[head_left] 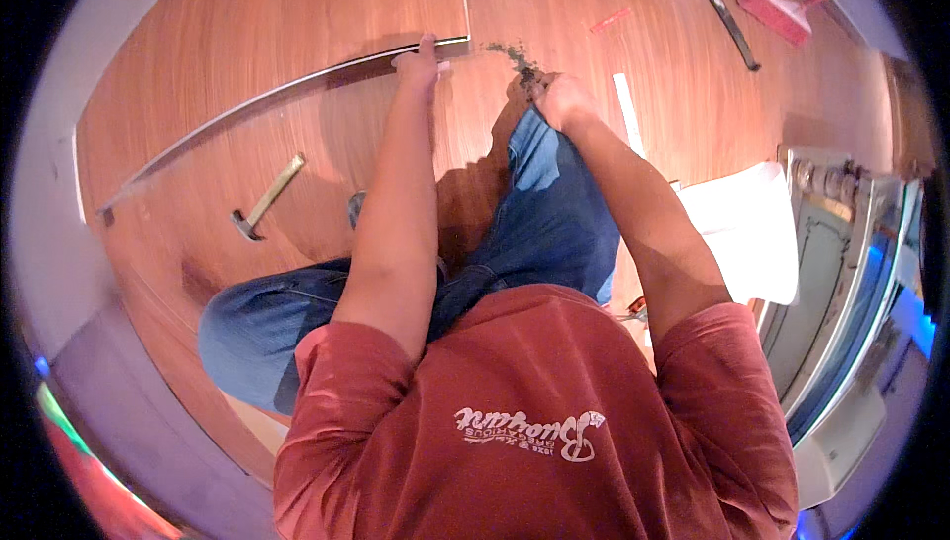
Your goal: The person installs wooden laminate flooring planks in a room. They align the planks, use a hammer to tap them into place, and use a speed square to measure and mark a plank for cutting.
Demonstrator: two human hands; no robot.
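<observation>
My left hand [421,67] grips the near edge of a long wooden board [297,10] edged with a light, narrow strip, at the upper left. My right hand [562,99] is curled closed beside my raised jeans knee [524,154], at a dark, crumbly patch [510,52] on the wood-look surface; what its fingers hold, if anything, is hidden. A hammer [272,194] with a pale handle lies left of my left forearm.
A dark flat bar [724,20] and a pink dustpan [777,20] lie at the upper right. A white sheet [742,228] is beside my right forearm, with a small tool [635,310] nearer me. Framed panels [821,273] line the right side.
</observation>
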